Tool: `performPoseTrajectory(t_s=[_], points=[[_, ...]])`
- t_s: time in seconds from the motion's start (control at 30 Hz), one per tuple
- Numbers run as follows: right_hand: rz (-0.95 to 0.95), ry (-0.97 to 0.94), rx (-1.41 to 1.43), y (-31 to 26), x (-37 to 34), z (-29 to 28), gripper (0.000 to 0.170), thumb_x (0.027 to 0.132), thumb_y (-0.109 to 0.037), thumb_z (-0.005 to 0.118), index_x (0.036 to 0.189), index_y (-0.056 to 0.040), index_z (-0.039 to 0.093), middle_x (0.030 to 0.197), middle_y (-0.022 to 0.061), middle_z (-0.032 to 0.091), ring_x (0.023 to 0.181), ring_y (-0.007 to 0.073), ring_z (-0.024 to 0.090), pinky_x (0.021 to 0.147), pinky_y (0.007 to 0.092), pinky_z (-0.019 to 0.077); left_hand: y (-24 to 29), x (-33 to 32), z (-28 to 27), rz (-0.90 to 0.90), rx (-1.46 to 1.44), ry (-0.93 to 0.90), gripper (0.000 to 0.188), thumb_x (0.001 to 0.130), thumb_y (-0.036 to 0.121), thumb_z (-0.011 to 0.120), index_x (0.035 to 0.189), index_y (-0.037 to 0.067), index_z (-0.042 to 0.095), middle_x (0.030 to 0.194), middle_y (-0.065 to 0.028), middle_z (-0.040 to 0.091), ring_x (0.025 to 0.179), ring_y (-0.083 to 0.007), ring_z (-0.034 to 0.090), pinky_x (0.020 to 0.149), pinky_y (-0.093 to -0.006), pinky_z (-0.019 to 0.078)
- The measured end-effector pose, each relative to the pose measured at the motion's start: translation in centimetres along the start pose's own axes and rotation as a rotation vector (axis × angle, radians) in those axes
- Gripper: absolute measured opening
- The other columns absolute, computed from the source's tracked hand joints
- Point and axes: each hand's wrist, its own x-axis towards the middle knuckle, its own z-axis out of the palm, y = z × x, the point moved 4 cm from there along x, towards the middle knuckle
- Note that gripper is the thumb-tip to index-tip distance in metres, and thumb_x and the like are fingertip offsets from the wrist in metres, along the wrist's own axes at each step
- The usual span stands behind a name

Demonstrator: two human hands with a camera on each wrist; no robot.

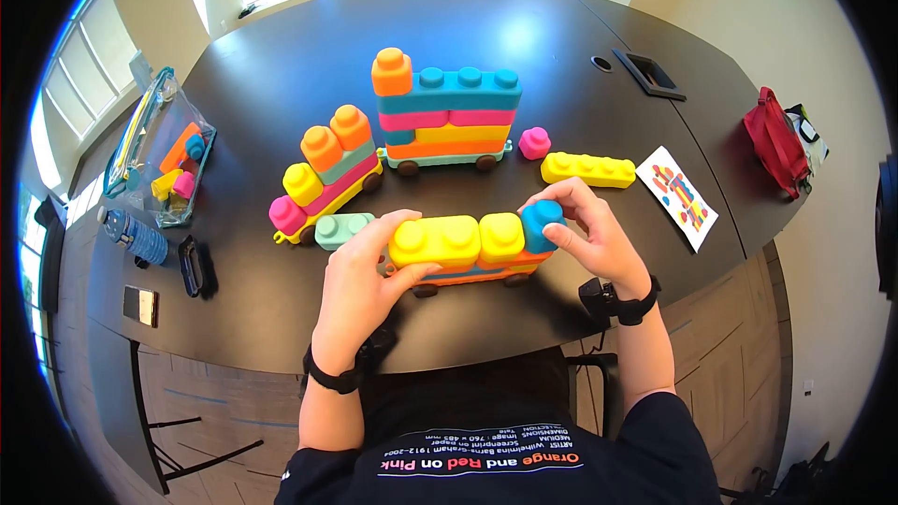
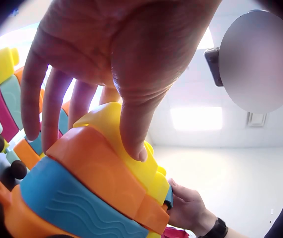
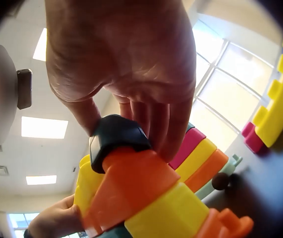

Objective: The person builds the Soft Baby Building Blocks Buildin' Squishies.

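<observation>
In the head view a wheeled block car stands near the table's front, topped by a long yellow block [image 1: 435, 241], a smaller yellow block [image 1: 501, 236] and a blue block [image 1: 543, 225] at its right end. My left hand [image 1: 360, 285] grips the long yellow block's left part; the left wrist view shows the thumb [image 2: 134, 131] against its side, above orange and blue layers [image 2: 77, 201]. My right hand [image 1: 599, 229] pinches the blue block between thumb and fingers. In the right wrist view that block [image 3: 117, 136] sits on an orange block [image 3: 136, 183].
Behind stand a taller block car [image 1: 449, 117] and a stepped one [image 1: 327, 178]. Around are a pale green block [image 1: 342, 230], a pink block [image 1: 534, 142], a long yellow block [image 1: 587, 170], a picture card [image 1: 680, 198], a bottle [image 1: 136, 236], a clear bag [image 1: 161, 150] and a red bag [image 1: 776, 143].
</observation>
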Motion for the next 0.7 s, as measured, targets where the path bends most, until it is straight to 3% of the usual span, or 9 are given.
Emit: performPoseTrajectory(t_s=[0.27, 0.33, 0.7], points=[[-0.122, 0.003, -0.137, -0.33, -0.49, 0.67, 0.038, 0.096, -0.017, 0.078, 0.124, -0.0003, 0.06, 0.12, 0.0131, 0.072, 0.11, 0.0238, 0.071, 0.102, 0.0375, 0.0542, 0.27, -0.01, -0.2, 0.003, 0.01, 0.006, 0.052, 0.081, 0.02, 0.09, 0.127, 0.009, 0.068, 0.107, -0.0113, 0.074, 0.096, -0.0313, 0.072, 0.083, -0.0378, 0.0577], [-0.124, 0.005, -0.12, -0.14, -0.68, 0.81, 0.038, 0.096, -0.016, 0.079, 0.124, -0.0003, 0.059, 0.121, 0.0138, 0.072, 0.111, 0.0248, 0.071, 0.103, 0.0381, 0.0541, 0.19, -0.03, -0.21, -0.047, -0.003, -0.038, 0.056, 0.078, 0.013, 0.091, 0.129, 0.006, 0.068, 0.119, -0.012, 0.074, 0.108, -0.0266, 0.072, 0.09, -0.0358, 0.0586], [-0.071, -0.005, -0.05, 0.18, -0.76, 1.07, 0.037, 0.097, -0.016, 0.078, 0.123, -0.0003, 0.056, 0.12, 0.0132, 0.072, 0.111, 0.0221, 0.07, 0.104, 0.0385, 0.0541, -0.06, -0.21, -0.27, -0.023, -0.001, -0.012, 0.055, 0.08, 0.02, 0.091, 0.13, 0.01, 0.067, 0.116, -0.0104, 0.074, 0.102, -0.0287, 0.072, 0.086, -0.0376, 0.0595]])
